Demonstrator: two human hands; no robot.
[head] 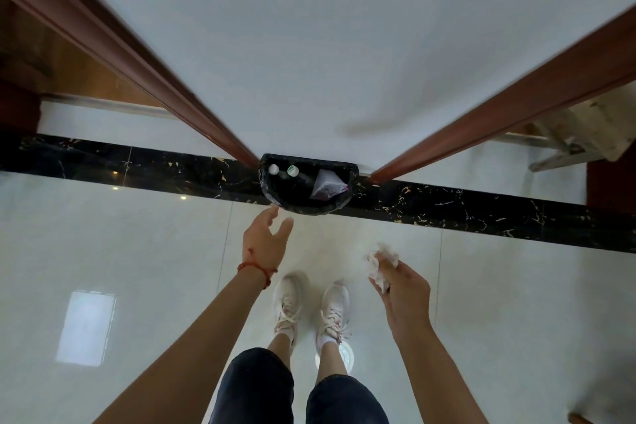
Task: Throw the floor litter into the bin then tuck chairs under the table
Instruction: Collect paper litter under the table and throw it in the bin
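A black bin (303, 208) lined with a dark bag stands against the white wall, on the black marble floor strip. Inside it lie two bottles with pale caps and a clear plastic bag (325, 184). My left hand (266, 237) reaches out with fingers spread, just short of the bin's near-left rim, holding nothing. My right hand (402, 286) grips a crumpled white tissue (378, 263), lower and to the right of the bin, above the pale floor tiles.
Brown wooden door frames (192, 103) run down on both sides of the wall panel to the bin. A pale wooden stool (585, 134) stands at the right behind the frame. My feet in white trainers (311, 303) stand on glossy tiles before the bin.
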